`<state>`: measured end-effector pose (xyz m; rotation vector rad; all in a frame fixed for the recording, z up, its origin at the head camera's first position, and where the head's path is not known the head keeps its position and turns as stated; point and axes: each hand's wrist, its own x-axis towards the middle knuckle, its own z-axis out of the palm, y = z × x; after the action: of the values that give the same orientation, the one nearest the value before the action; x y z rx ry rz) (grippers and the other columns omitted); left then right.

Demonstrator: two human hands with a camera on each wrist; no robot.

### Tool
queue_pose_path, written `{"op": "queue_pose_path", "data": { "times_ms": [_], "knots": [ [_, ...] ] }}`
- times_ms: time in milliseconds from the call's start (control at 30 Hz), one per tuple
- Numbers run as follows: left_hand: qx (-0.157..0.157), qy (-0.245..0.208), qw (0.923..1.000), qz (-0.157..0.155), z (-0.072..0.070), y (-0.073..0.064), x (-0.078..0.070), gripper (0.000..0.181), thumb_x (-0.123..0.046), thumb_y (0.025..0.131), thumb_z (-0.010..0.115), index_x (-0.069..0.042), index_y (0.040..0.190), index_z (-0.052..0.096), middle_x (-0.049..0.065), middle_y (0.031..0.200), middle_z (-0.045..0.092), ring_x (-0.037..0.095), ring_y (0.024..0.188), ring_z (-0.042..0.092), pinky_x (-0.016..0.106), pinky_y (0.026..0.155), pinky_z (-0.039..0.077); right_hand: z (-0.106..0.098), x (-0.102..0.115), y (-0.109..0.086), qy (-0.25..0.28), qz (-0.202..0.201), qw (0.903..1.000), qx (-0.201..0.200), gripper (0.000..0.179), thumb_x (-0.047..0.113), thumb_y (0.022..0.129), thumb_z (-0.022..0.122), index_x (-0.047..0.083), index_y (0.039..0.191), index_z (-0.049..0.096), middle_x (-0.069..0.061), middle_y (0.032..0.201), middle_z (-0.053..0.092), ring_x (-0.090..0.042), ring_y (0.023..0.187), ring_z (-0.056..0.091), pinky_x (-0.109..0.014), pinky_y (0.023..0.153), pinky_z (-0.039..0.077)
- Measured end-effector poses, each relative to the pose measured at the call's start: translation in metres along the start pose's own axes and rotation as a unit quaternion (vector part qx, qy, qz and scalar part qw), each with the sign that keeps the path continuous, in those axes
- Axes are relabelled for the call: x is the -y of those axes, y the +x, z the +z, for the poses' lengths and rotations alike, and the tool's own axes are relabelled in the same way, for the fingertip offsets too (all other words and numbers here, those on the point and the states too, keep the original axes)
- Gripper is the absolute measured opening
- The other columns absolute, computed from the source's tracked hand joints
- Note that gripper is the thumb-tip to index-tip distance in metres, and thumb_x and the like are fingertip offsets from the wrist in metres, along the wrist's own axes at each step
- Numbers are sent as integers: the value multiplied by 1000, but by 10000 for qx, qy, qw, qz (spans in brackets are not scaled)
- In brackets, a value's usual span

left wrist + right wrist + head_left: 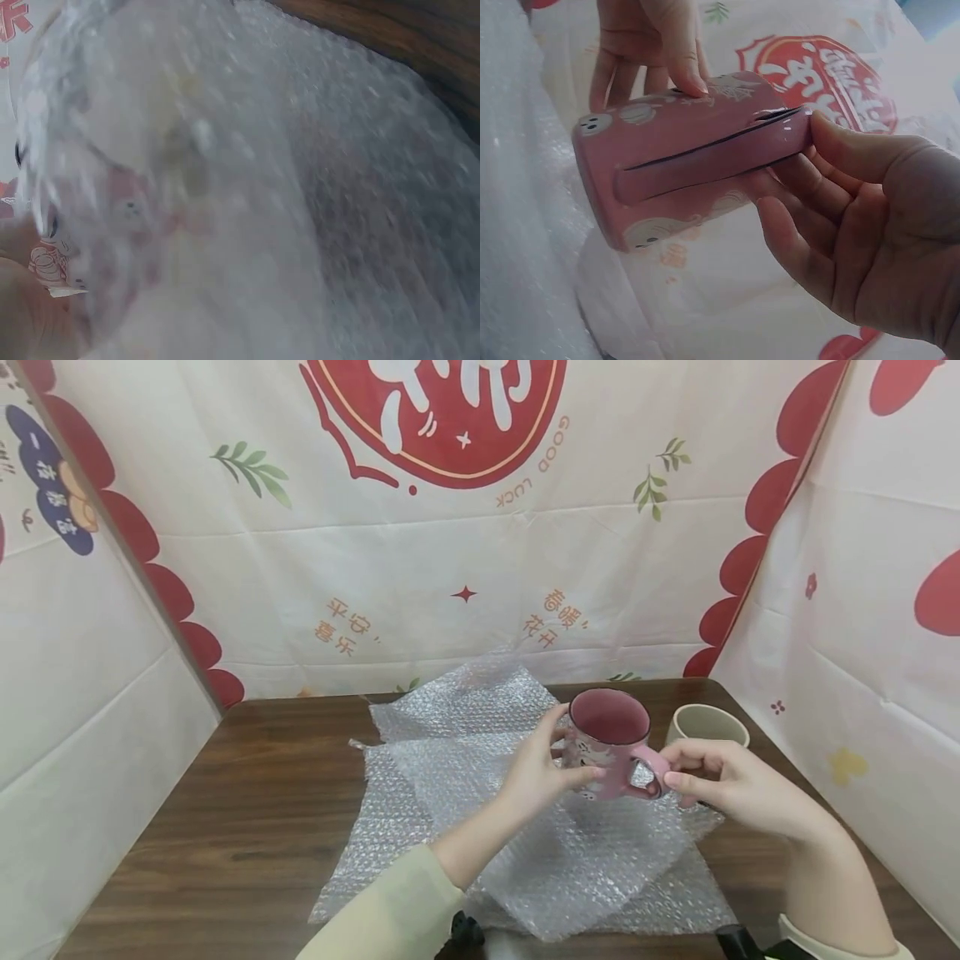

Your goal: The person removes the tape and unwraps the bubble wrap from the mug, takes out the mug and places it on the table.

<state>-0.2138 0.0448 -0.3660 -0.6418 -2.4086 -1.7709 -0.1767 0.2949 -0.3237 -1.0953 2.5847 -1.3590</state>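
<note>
A pink mug (pixel 600 752) with white ghost-like figures and a dark rim is held up over the bubble wrap (pixel 457 802). My left hand (pixel 534 768) grips its body from the left, thumb on the near side. On the other side my right hand (pixel 731 783) pinches the mug's handle (pixel 655 766) between thumb and fingers. The right wrist view shows the mug (pixel 675 154) from the handle side, tilted, with both hands on it. Blurred bubble wrap (pixel 375 187) fills most of the left wrist view and veils the mug there.
Behind my right hand stands a pale cream cup (pixel 708 718), its lower part hidden. Overlapping bubble wrap sheets spread across the middle of the dark wooden table (pixel 225 827). A printed cloth (pixel 420 560) walls in the back and both sides.
</note>
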Motion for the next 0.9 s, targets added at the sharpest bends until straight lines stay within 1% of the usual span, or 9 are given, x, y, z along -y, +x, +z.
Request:
{"op": "queue_pose_path", "data": {
  "times_ms": [167, 233, 300, 433, 500, 600, 700, 800, 900],
  "knots": [
    [-182, 36, 9998, 42, 14, 0, -9, 84, -18, 69, 87, -21, 141, 43, 3, 115, 65, 16, 99, 64, 29, 81, 52, -12, 1, -11, 42, -115, 9999, 49, 18, -6, 92, 56, 9, 102, 62, -3, 81, 67, -16, 65, 58, -29, 51, 46],
    [-230, 25, 9997, 52, 20, -1, -12, 82, -19, 70, 87, -21, 140, 44, -1, 112, 65, 13, 98, 63, 28, 80, 52, -17, 0, -16, 78, -182, 9997, 117, 19, -8, 92, 55, 7, 103, 61, -4, 83, 67, -16, 67, 60, -29, 54, 49],
    [-279, 102, 9995, 55, 27, -2, -14, 81, -21, 69, 87, -22, 139, 45, -5, 108, 64, 10, 95, 62, 26, 77, 51, -21, 0, -21, 42, -148, 9997, 168, 20, -8, 93, 54, 7, 104, 61, -4, 85, 67, -15, 71, 62, -29, 58, 51],
    [-262, 212, 9994, 11, 40, -3, -18, 81, -25, 70, 87, -25, 139, 45, -8, 107, 63, 6, 92, 60, 22, 73, 50, -30, -2, -33, -109, -188, 9994, 259, 23, -10, 92, 52, 7, 106, 61, -4, 89, 67, -16, 78, 63, -28, 65, 52],
    [-250, 298, 9992, 81, 46, -4, -21, 80, -26, 70, 87, -27, 138, 46, -9, 105, 64, 4, 87, 60, 20, 70, 49, -34, -4, -39, -164, -287, 9991, 260, 27, -13, 91, 52, 8, 105, 62, -4, 89, 67, -15, 79, 63, -27, 65, 51],
    [-203, 373, 9990, 169, 55, -4, -25, 79, -29, 70, 87, -29, 137, 46, -10, 104, 64, 2, 85, 59, 18, 68, 47, -41, -7, -48, -252, -417, 9985, 245, 31, -17, 88, 52, 8, 104, 63, -3, 87, 67, -12, 77, 61, -26, 62, 47],
    [-158, 401, 9989, 169, 64, -5, -27, 80, -30, 70, 87, -28, 137, 46, -10, 104, 64, 1, 82, 58, 17, 66, 46, -46, -9, -57, -269, -311, 9989, 240, 33, -18, 88, 52, 8, 104, 63, -2, 87, 69, -12, 77, 61, -26, 60, 46],
    [-197, 497, 9985, 95, 73, -6, -28, 83, -31, 69, 87, -26, 140, 44, -10, 105, 64, -1, 81, 56, 17, 66, 45, -51, -12, -63, -178, -341, 9988, 309, 34, -20, 87, 51, 8, 104, 62, -2, 85, 68, -12, 76, 61, -27, 58, 45],
    [-253, 648, 9976, 69, 82, -8, -31, 84, -33, 69, 87, -27, 140, 44, -12, 107, 63, -1, 77, 55, 17, 65, 44, -58, -20, -68, 132, -617, 9968, 483, 39, -26, 83, 48, 4, 105, 60, -3, 86, 66, -12, 75, 59, -29, 57, 44]
  ]
}}
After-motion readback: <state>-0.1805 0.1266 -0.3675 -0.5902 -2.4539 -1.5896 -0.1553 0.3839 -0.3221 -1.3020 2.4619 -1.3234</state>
